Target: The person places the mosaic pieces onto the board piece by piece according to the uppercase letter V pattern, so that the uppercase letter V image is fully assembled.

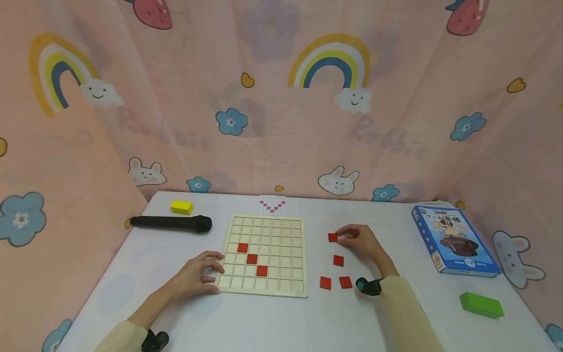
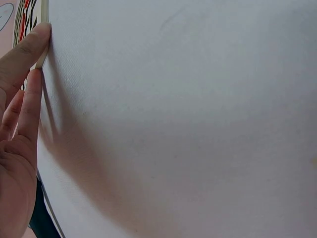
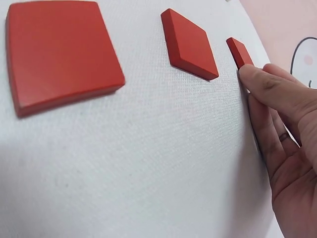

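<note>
A pale gridded board lies mid-table, with three red tiles in a diagonal line on its squares. My left hand rests against the board's left side, thumb by the near corner; the left wrist view shows its fingertips at the board's edge. Right of the board, my right hand pinches the farthest loose red tile between thumb and forefinger. In the right wrist view the thumb meets that tile's near end. Closer to me lie three more loose tiles, one in the middle and two in front.
Behind the board is a grid card marked with a red V. A black microphone and yellow block lie at the left. On the right are a blue box and a green block. A patterned curtain hangs behind.
</note>
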`<state>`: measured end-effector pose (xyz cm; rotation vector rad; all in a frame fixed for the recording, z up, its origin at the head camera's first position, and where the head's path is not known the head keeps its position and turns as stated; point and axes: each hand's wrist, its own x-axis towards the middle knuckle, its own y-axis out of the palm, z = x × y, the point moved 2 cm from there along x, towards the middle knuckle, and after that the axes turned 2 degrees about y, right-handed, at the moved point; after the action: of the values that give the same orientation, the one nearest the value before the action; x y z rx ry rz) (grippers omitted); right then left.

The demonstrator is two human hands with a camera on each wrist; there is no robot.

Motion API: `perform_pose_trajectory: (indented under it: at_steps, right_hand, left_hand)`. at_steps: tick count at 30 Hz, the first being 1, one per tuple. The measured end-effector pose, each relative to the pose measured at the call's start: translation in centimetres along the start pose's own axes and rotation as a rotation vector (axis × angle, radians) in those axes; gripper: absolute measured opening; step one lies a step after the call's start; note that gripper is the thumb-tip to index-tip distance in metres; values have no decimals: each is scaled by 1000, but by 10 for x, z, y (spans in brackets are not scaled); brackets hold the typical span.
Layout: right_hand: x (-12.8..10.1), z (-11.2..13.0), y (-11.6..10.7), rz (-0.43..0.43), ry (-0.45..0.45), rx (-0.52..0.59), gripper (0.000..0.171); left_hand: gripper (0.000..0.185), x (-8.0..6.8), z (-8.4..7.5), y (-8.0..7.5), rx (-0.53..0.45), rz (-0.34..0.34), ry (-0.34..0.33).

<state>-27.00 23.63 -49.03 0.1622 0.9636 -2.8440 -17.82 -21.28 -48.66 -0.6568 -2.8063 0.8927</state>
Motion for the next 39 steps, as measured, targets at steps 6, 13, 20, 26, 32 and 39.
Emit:
perform_pose_trajectory:
  at_steps: [6, 13, 20, 26, 32, 39]
  right_hand:
    - [-6, -5, -1, -47, -7, 66, 30]
    - [-15, -10, 2, -85, 24, 123, 34]
    - [-19, -11, 6, -89, 22, 178, 36]
    - [-21, -7, 12, -89, 36, 214, 37]
    - [-19, 2, 19, -103, 42, 207, 36]
    - [-15, 14, 30, -101, 42, 239, 35]
  left_hand:
    - [37, 0, -1, 0, -12, 1, -5]
    - [37, 0, -2, 0, 11, 1, 5]
    - [36, 0, -2, -1, -8, 6, 5]
    - [36, 0, -1, -1, -10, 3, -1]
    - [37, -1, -2, -1, -28, 0, -12]
    - [37, 0, -1, -1, -42, 6, -8]
